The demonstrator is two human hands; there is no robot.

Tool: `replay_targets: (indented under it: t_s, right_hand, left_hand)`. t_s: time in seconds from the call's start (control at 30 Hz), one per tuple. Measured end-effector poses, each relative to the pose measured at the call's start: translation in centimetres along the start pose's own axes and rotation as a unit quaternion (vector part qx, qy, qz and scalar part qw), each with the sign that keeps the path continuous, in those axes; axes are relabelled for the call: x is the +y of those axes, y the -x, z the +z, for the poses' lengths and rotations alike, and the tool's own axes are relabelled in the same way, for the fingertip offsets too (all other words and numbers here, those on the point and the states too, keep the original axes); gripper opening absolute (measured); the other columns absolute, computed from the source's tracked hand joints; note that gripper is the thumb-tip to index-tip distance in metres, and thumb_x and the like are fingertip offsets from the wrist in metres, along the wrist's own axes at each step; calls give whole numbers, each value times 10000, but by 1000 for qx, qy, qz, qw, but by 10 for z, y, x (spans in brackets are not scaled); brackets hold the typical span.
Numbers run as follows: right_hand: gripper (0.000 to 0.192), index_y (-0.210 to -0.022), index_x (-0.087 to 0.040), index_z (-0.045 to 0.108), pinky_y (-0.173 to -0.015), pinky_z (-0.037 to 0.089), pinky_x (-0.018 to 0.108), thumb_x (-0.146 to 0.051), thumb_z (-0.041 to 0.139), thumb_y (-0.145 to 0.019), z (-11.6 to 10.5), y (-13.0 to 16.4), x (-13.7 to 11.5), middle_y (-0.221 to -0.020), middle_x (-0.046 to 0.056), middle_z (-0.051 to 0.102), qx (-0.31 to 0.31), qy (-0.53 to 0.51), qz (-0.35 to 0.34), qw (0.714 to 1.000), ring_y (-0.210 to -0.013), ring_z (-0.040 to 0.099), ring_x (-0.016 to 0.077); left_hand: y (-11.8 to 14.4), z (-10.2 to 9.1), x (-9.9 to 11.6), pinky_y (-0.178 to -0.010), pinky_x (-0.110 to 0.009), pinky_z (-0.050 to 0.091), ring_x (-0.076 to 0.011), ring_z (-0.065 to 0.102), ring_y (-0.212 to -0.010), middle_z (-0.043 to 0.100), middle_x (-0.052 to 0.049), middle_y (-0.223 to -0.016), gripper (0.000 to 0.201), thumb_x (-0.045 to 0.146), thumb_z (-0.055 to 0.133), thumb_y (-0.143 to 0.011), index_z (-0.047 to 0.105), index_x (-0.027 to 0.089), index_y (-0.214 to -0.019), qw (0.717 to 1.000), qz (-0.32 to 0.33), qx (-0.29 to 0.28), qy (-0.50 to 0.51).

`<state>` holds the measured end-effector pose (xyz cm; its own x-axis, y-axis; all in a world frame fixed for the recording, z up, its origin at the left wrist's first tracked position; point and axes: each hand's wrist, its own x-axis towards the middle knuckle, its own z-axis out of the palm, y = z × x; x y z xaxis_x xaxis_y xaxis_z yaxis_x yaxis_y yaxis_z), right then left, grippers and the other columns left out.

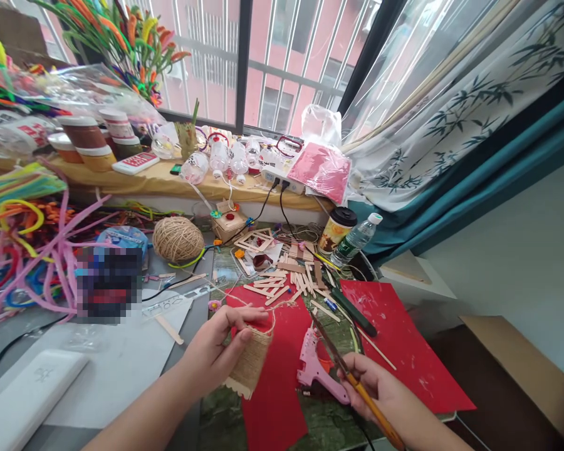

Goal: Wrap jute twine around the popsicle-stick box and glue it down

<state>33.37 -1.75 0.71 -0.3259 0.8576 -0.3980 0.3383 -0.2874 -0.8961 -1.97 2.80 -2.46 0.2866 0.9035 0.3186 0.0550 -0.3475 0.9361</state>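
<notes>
Lower centre of frame: left hand (214,351) closed around a twine-wrapped stick piece (250,366), thumb across its top edge, fingers curled behind it; loose strand of twine (273,313) rising from the wrap toward the upper left. Wooden stick ends visible below the wrap. Piece held above the red felt sheet (275,388), not resting on it.

Lower right of centre: right hand (373,385) gripping scissors (343,366) by the yellow-orange handle, fingers wrapped tight; blades closed or nearly so, tips pointing up-left toward the twine strand. Contact between blade tips and strand: cannot tell.

Between the hands, on the felt: pink glue gun (317,369), lying flat, nozzle toward the upper part of the frame. Second red sheet (404,344) to the right, just beside a dark green marker (355,313).

Middle of frame: scattered pile of craft sticks (286,279). Ball of jute twine (177,238) left of centre. Lidded paper cup (337,230) and plastic water bottle (356,239) side by side, right of the pile.

Left edge: tangle of pipe cleaners (23,244). White flat box (26,394) at lower left.

Far: windowsill ledge with yellow cloth (155,178), jars and small clear bottles on it; bamboo-print curtain (455,106) at upper right.
</notes>
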Motion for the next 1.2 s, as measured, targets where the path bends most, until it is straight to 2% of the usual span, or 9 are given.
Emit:
replay_targets:
  t_s: [0.07, 0.17, 0.3, 0.47, 0.57, 0.77, 0.93, 1.07, 1.2]
  right_hand:
    - [513, -1064, -230, 593, -742, 478, 271, -576, 842, -779, 5, 0, 3, -974, 16, 598, -24, -2, -16, 1000, -819, 577, 177]
    - [472, -1062, -234, 586, -779, 469, 273, -540, 833, -801, 5, 0, 0, -992, 11, 589, -59, 48, -25, 997, -874, 558, 191]
    - [497, -1143, -243, 546, -747, 461, 265, -558, 784, -839, -4, 2, -19, -954, -7, 565, -91, 166, -12, 982, -815, 506, 180]
    - [506, -1089, -251, 503, -659, 412, 232, -474, 831, -776, -2, 0, -45, -873, -43, 509, -91, 252, 18, 963, -733, 407, 151]
    - [515, -1094, -248, 506, -681, 437, 221, -320, 852, -719, 8, -3, -54, -897, -46, 534, -82, 261, 44, 961, -755, 449, 146]
    - [531, -1116, -254, 575, -754, 500, 230, -161, 842, -667, 18, -9, -68, -1010, -18, 648, -49, 264, 20, 963, -843, 596, 172]
    - [526, -1100, -254, 599, -826, 516, 276, -165, 867, -657, 18, -16, -72, -1083, 2, 691, -17, 298, -14, 954, -929, 647, 215]
    - [430, -1066, -235, 615, -894, 531, 312, -248, 872, -722, 17, -24, -69, -1125, 29, 688, -27, 279, -41, 959, -1004, 656, 240]
    - [477, -1064, -232, 616, -929, 548, 345, -266, 910, -690, 18, -30, -68, -1128, 44, 683, -19, 259, -41, 965, -1037, 670, 269]
  left_hand:
    - [-2, 0, -2, -1085, -453, 499, -250, 667, -1280, 734, -143, -1305, 77, 308, 530, -1086, 497, 240, -1072, 999, -12, 8, 41]
    - [-6, 0, -4, -1060, -423, 512, -260, 662, -1250, 701, -151, -1307, 192, 368, 581, -1061, 534, 228, -1183, 995, -39, 20, 91]
    - [-11, -2, -6, -1068, -416, 493, -274, 653, -1209, 711, -133, -1225, 240, 426, 590, -1048, 645, 202, -1117, 995, -58, 21, 74]
    - [-11, -2, -7, -1061, -421, 488, -278, 651, -1175, 711, -122, -1198, 263, 445, 558, -1055, 655, 206, -1104, 996, -57, 16, 72]
    - [-9, -2, -7, -1066, -427, 478, -288, 636, -1196, 702, -125, -1209, 276, 452, 519, -1068, 641, 208, -1112, 997, -46, 7, 58]
    - [-6, -3, -7, -1098, -426, 443, -287, 619, -1232, 689, -117, -1237, 260, 425, 468, -1088, 613, 218, -1148, 999, -27, -17, 28]
    - [-5, -2, -8, -1081, -428, 447, -296, 614, -1216, 690, -127, -1211, 288, 430, 436, -1092, 608, 210, -1162, 999, -12, -27, 35]
    - [-5, -3, -8, -1077, -432, 444, -296, 608, -1213, 682, -132, -1222, 292, 427, 419, -1098, 604, 211, -1164, 998, -12, -30, 45]
    - [-4, -3, -8, -1073, -433, 448, -294, 609, -1209, 682, -131, -1225, 281, 421, 425, -1100, 606, 216, -1163, 999, -14, -29, 43]
